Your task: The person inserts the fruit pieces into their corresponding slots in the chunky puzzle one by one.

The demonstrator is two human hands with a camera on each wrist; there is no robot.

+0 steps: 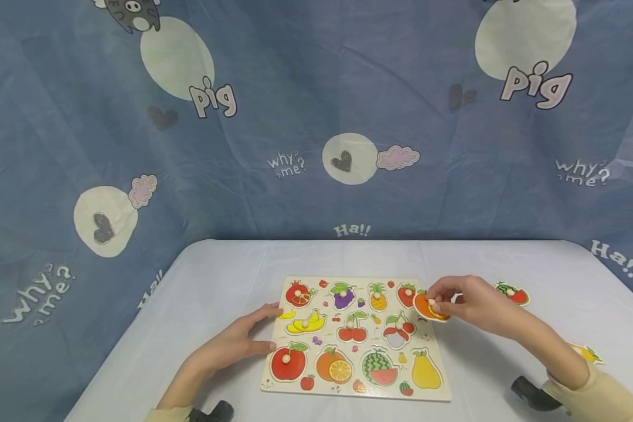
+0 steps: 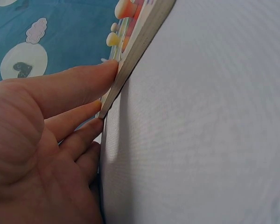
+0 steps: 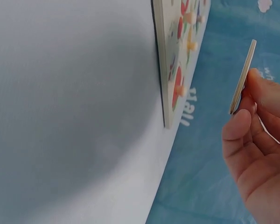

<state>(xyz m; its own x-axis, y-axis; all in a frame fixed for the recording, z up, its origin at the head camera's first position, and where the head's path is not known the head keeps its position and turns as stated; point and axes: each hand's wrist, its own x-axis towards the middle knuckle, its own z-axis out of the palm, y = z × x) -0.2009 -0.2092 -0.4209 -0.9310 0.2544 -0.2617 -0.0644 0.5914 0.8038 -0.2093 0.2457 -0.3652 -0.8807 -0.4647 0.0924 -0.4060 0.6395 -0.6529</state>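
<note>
A wooden fruit puzzle board (image 1: 369,394) lies flat on the table. My left hand (image 1: 237,340) rests at its left side, thumb and fingertips touching the edge, as the left wrist view also shows along the board's side (image 2: 130,60). Over the upper right corner, my right hand (image 1: 480,308) pinches an orange puzzle piece (image 1: 424,308) between thumb and fingers. In the right wrist view this piece (image 3: 243,77) appears edge-on, raised off the board. Knobs stand on the apple (image 1: 288,364), bananas (image 1: 308,323), cherries (image 1: 352,332) and several other fruits. The orange, watermelon and pear pictures in the front row show no knob.
A watermelon piece (image 1: 518,294) lies on the white table (image 1: 232,269) beyond my right forearm. Another piece with yellow on it (image 1: 589,354) is partly hidden by that forearm. Behind the table hangs a blue printed cloth (image 1: 295,205).
</note>
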